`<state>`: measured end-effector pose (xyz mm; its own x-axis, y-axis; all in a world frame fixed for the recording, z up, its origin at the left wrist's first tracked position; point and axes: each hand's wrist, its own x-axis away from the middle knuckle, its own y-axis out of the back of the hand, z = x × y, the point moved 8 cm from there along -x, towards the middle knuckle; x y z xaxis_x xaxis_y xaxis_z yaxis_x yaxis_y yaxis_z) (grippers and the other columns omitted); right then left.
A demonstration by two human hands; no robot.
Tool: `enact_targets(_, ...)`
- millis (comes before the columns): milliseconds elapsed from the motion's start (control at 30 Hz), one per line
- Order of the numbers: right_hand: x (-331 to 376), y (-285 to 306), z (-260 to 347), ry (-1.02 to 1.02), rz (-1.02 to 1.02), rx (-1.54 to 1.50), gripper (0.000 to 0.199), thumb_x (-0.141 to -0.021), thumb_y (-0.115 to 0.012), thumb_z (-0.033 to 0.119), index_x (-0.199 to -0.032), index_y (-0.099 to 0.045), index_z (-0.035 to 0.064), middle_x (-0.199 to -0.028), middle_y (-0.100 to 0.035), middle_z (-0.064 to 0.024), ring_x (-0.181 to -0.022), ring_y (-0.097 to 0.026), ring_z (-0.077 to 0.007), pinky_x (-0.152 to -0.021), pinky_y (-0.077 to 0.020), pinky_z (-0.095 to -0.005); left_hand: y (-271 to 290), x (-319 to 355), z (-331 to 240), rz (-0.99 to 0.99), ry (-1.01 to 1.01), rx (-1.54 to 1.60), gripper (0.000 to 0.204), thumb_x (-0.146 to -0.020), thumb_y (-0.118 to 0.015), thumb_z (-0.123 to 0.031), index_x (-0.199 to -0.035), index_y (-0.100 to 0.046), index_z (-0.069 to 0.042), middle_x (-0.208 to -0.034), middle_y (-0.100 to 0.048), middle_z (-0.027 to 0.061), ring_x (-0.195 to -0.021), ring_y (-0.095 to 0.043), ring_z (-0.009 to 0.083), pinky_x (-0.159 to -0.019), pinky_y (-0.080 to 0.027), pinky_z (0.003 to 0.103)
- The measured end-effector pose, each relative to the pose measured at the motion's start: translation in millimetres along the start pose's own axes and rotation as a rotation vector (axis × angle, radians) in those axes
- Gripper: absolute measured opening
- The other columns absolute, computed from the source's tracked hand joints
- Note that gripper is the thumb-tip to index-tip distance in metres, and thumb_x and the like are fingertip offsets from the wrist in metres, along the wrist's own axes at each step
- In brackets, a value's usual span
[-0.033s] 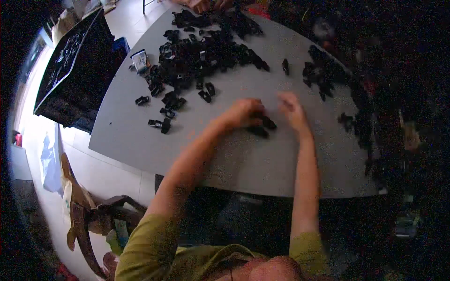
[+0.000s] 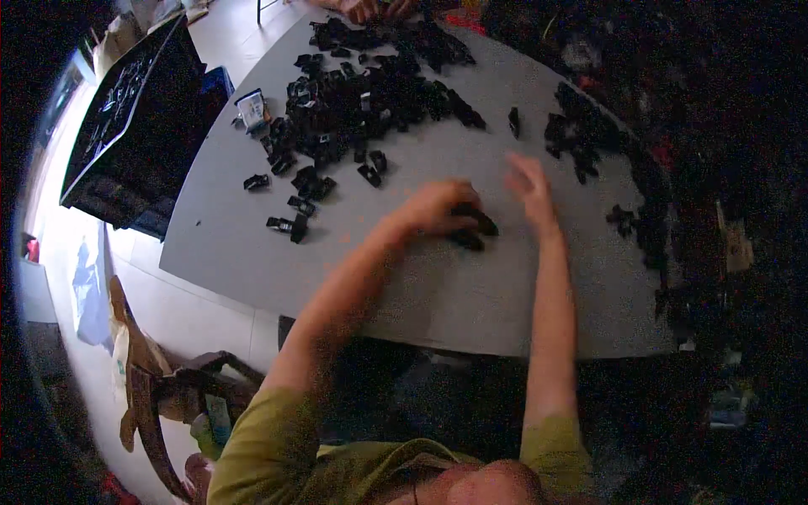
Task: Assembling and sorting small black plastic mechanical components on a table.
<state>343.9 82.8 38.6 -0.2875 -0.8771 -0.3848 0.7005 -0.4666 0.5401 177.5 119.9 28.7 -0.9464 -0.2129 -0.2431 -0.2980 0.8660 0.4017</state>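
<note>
Near the middle of the grey table [image 2: 353,286], my left hand [image 2: 436,207] curls its fingers over small black plastic parts [image 2: 467,239] that lie together in a little group. Its fingertips are partly hidden and slightly blurred, with a black part against them. Just to the right, my right hand [image 2: 530,187] is raised with its fingers apart and holds nothing I can see. A single black part [image 2: 514,123] lies beyond that hand. The exact kind of these parts is too dark to make out.
A large pile of black parts [image 2: 362,101] covers the far left of the table, with a small white packet [image 2: 251,111] beside it. More parts [image 2: 576,130] lie along the right edge. Another person's hands [image 2: 362,10] are at the far edge. A black crate [image 2: 126,126] stands left.
My right hand has shifted slightly up and its fingers have spread. My left hand stays over the black parts, its fingers a little moved.
</note>
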Motion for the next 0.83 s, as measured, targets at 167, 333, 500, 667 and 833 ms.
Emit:
enact_targets(167,-80.0,-12.2,-4.9,-0.299,-0.083,0.316,0.063,-0.078,-0.058,0.049,-0.128,-0.044,0.0143,-0.128,-0.039,-0.0143,-0.118,-0.037,-0.03,-0.099,-0.0289,-0.0406,3.2,10.7,-47.3,-0.001,-0.126,-0.457,0.049,-0.069,-0.063,-0.048,-0.103,-0.059,-0.012,-0.107,-0.053,0.0104,-0.101,-0.05,0.0295,-0.085,-0.039,0.04)
enact_targets(333,-137.9,-82.2,-5.8,-0.259,0.054,0.566,0.071,-0.075,-0.053,0.06,-0.131,-0.039,0.0202,-0.138,-0.029,-0.0166,-0.126,-0.027,-0.0354,-0.102,-0.0237,-0.0455,-13.5,7.2,-33.5,0.045,-0.157,-0.573,0.056,-0.066,-0.065,-0.048,-0.111,-0.056,-0.015,-0.114,-0.05,0.0088,-0.107,-0.046,0.0291,-0.091,-0.035,0.041)
enact_targets(500,-131.9,-116.7,17.7,-0.107,0.152,0.696,0.058,-0.079,-0.052,0.053,-0.131,-0.038,0.029,-0.139,-0.027,-0.015,-0.125,-0.028,-0.036,-0.1,-0.0258,-0.047,-17.5,0.5,-28.4,-0.024,-0.248,-0.531,0.052,-0.066,-0.067,-0.04,-0.11,-0.057,-0.015,-0.111,-0.052,0.0102,-0.107,-0.045,0.0305,-0.091,-0.036,0.044)
enact_targets(667,-99.8,-93.9,26.7,-0.141,0.228,0.748,0.052,-0.084,-0.051,0.045,-0.131,-0.039,0.025,-0.138,-0.029,-0.0147,-0.124,-0.029,-0.0355,-0.101,-0.0271,-0.0437,-12.6,7.8,-28.0,0.126,-0.117,-0.47,0.052,-0.067,-0.067,-0.036,-0.112,-0.055,-0.013,-0.115,-0.053,0.0123,-0.11,-0.044,0.0334,-0.096,-0.032,0.044)
enact_targets(833,-82.7,17.6,-15.3,-0.077,0.058,0.36,0.067,-0.08,-0.05,0.054,-0.131,-0.037,0.0131,-0.138,-0.029,-0.0153,-0.126,-0.026,-0.034,-0.103,-0.0242,-0.0411,-10.0,4.8,-29.2,0.016,-0.107,-0.571,0.042,-0.069,-0.067,-0.039,-0.104,-0.06,-0.017,-0.107,-0.054,0.0101,-0.102,-0.049,0.0266,-0.091,-0.036,0.042)
